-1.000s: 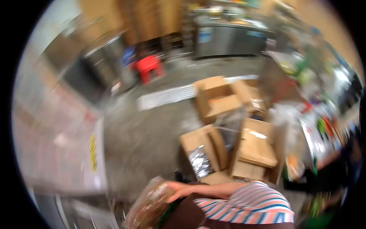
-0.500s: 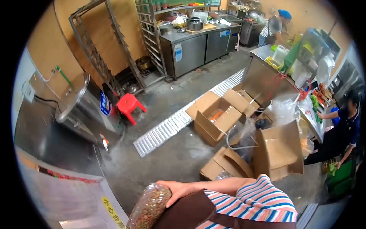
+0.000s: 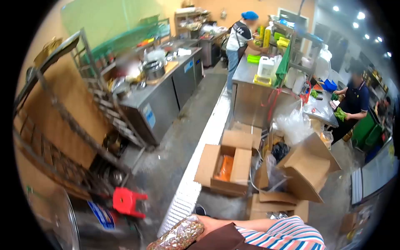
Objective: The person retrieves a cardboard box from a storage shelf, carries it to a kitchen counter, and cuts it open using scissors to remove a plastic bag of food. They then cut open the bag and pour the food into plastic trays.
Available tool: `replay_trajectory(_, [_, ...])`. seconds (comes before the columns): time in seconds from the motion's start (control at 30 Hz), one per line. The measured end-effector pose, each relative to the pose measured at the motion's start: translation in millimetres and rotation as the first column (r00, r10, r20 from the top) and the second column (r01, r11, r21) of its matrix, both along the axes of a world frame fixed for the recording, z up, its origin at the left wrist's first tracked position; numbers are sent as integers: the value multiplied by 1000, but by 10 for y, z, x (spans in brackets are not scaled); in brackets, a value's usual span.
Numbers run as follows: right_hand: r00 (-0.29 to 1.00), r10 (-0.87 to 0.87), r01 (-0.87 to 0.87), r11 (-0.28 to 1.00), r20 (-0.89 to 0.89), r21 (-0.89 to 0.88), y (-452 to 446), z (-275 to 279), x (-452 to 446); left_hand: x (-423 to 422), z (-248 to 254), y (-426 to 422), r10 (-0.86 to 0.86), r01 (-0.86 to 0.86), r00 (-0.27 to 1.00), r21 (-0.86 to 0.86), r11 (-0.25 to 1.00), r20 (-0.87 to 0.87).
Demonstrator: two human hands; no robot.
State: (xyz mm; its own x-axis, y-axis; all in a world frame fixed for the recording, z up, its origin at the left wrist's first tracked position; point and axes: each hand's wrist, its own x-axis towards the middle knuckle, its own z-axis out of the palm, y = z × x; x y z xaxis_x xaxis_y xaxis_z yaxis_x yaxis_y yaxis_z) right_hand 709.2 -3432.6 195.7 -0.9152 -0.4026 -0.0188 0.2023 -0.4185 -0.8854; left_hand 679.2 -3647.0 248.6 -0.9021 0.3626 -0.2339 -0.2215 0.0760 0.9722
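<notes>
At the bottom edge, my right hand (image 3: 211, 225) is closed on the end of a clear plastic bag (image 3: 180, 234) packed with small reddish-brown and greenish pieces, of a kind I cannot make out. The bag lies tilted in front of my brown apron (image 3: 223, 239), and its lower part is cut off by the frame. A striped sleeve (image 3: 287, 232) covers the upper part of my right arm. My left hand is out of view.
Open cardboard boxes (image 3: 231, 191) stand ahead, one holding an orange packet (image 3: 225, 167). A red stool (image 3: 125, 201) is left of the floor grating (image 3: 183, 200). One co-worker (image 3: 239, 41) stands behind the steel counter (image 3: 250, 100); another (image 3: 354, 98) holds leafy greens (image 3: 340, 114).
My view has swung right and up, so the boxes and stool appear further left. The bag sits lower in view, still in my right hand. The right-hand co-worker's greens have risen from beside the green bin.
</notes>
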Motion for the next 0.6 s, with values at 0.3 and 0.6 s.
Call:
replay_trajectory(0.3, [991,-131,129,989,-23,-76,613,242,-2017,-2372,149,524,-165,165,986,-22,986,2])
replay_trajectory(0.6, [895,-446,445,895,-20,-28,1533,208,-3864,-4887,73,1455,-438,438,899,-8,899,-1])
